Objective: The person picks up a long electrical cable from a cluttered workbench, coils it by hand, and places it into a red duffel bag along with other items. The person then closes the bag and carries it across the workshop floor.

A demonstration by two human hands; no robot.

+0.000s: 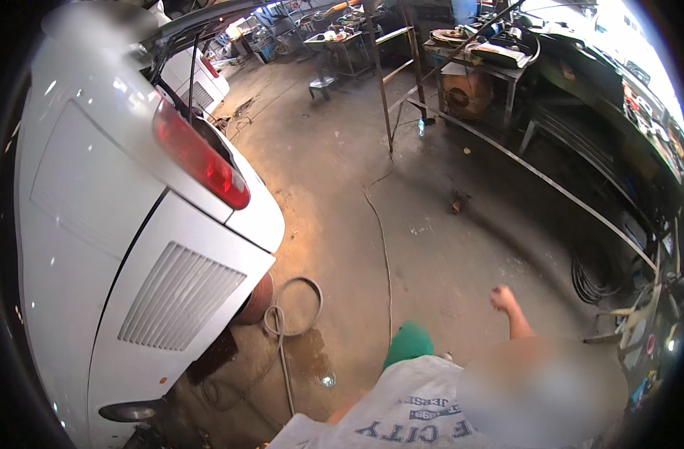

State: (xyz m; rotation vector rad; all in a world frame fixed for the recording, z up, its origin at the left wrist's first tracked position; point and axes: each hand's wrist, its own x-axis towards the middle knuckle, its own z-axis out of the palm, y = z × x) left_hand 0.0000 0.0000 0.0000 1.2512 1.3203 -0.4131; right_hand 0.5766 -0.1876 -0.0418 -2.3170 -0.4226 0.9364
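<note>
My right hand [501, 297] is held out over the concrete floor, right of my green shorts [409, 343]. Its fingers look curled in, somewhat blurred, and nothing shows in them. It touches nothing; a coil of dark cable [590, 280] lies on the floor farther right. Of my left arm, only a bit of skin [345, 410] shows beside my grey printed shirt [390, 400], and the hand is out of sight. At the left stands a large white vehicle [80, 247] with a red tail light [199, 156] and a slatted vent panel [181, 295].
A hose [319, 299] loops on the floor beside a reddish drum [256, 299], near a wet patch. A thin cord [381, 232] runs along the floor. Ahead stand a rusty metal frame [390, 82], a small stool [321, 84] and a cluttered table [334, 39]. Workbenches [581, 97] line the right side.
</note>
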